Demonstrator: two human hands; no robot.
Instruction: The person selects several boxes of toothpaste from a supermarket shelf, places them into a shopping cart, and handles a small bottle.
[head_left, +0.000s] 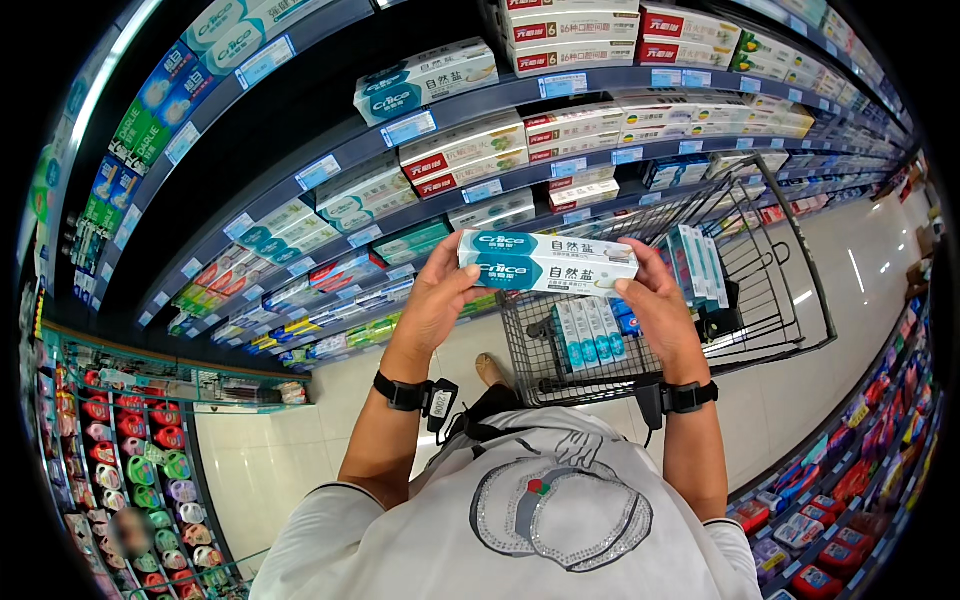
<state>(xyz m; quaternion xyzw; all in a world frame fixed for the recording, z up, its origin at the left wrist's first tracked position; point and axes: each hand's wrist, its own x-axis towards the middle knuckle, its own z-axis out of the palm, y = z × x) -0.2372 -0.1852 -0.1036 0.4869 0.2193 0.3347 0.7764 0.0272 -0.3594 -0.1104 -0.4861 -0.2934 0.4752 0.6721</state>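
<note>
Between my two hands is a toothpaste carton (547, 262), white and teal, bearing writing; its two matching printed panels suggest a pair of boxes, though I cannot tell if they are separate. My left hand (442, 289) grips its left end, thumb on the front. At the right end, my right hand (656, 292) holds it with the thumb at the lower corner. Beyond and partly beneath it stands a wire shopping cart (529, 367). Several teal-and-white cartons (589, 334) lie in the cart, and more cartons (697, 262) stand at its right.
Shelves (465, 105) of toothpaste boxes with price tags curve across the front. A stacked pair of similar cartons (427, 79) sits on an upper shelf. Bottles of detergent (139, 469) fill a rack at lower left; packaged goods (832, 525) line the lower right. Tiled floor (262, 465) shows below.
</note>
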